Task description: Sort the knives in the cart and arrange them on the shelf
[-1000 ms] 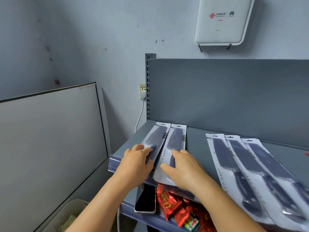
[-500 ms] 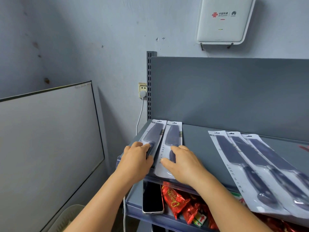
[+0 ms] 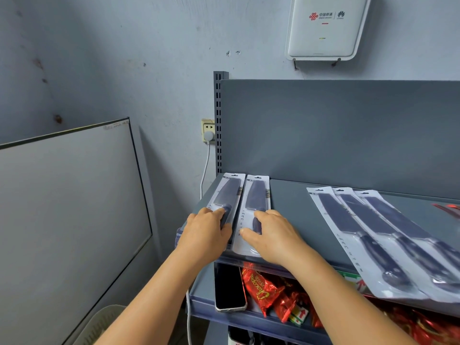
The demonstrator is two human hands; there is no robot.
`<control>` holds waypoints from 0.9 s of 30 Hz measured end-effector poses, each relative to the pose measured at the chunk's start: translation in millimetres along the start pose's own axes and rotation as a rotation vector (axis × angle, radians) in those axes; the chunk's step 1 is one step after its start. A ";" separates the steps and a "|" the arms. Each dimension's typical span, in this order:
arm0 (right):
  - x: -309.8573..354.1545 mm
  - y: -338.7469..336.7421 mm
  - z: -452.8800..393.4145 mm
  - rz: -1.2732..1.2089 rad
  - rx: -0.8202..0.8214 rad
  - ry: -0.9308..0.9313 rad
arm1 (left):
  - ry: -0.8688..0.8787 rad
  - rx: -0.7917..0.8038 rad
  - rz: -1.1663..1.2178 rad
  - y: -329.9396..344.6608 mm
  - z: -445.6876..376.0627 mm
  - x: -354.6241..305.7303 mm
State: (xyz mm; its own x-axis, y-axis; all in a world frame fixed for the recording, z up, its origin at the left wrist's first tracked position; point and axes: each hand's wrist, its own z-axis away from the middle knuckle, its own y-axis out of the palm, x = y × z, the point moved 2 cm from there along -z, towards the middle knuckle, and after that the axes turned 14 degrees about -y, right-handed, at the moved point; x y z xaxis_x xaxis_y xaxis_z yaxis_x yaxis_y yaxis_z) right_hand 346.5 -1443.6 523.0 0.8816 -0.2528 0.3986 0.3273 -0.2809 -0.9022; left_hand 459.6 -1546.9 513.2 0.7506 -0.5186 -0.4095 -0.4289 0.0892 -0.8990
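Knives in flat blister packs already lie in two groups on the top shelf [image 3: 293,202], so a good part of the arranging looks done. At the left end, two shorter packed knives sit side by side, touching along their long edges: the left knife pack [image 3: 227,192] right by the shelf's left edge, and the right knife pack [image 3: 256,195] beside it. Well apart to the right, three longer packed knives [image 3: 353,227] lie fanned and overlapping, their handle ends hanging past the front lip.

Both hands are on the short pair. The left hand [image 3: 206,235] rests flat on the lower part of the left knife pack, fingers laid loosely over the handle and not curled around it. The right hand [image 3: 273,235] lies spread on the right knife pack, fingers straight and thumb stretched toward the gap between the packs. Neither hand grips anything; they look to be pressing and squaring the packs into line, so the step in hand is probably final alignment of this pair.

What is left cannot be read fully: the cart is out of view, so any knives remaining in it are unknown. The long trio seems to need tidying, being skewed and overhanging. On the lower shelf lie a phone [image 3: 230,290] and red snack packets [image 3: 261,290].
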 end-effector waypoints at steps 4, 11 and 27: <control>0.7 1.1 -0.3 -0.008 0.009 0.019 | 0.006 0.024 -0.003 0.2 1.5 1.3; 3.5 -5.2 8.1 -0.001 0.063 -0.003 | 0.076 -0.006 -0.134 -5.5 6.8 -1.8; -110.2 -87.3 116.4 0.203 -0.147 0.081 | 0.459 -0.014 0.069 25.4 92.0 -154.1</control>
State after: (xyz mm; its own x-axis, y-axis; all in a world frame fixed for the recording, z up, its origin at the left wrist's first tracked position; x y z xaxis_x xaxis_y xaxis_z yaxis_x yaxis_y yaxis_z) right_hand 260.4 -1283.5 538.7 0.8920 -0.3899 0.2287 0.0879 -0.3467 -0.9338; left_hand 379.3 -1386.5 539.2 0.4212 -0.8350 -0.3541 -0.4793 0.1265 -0.8685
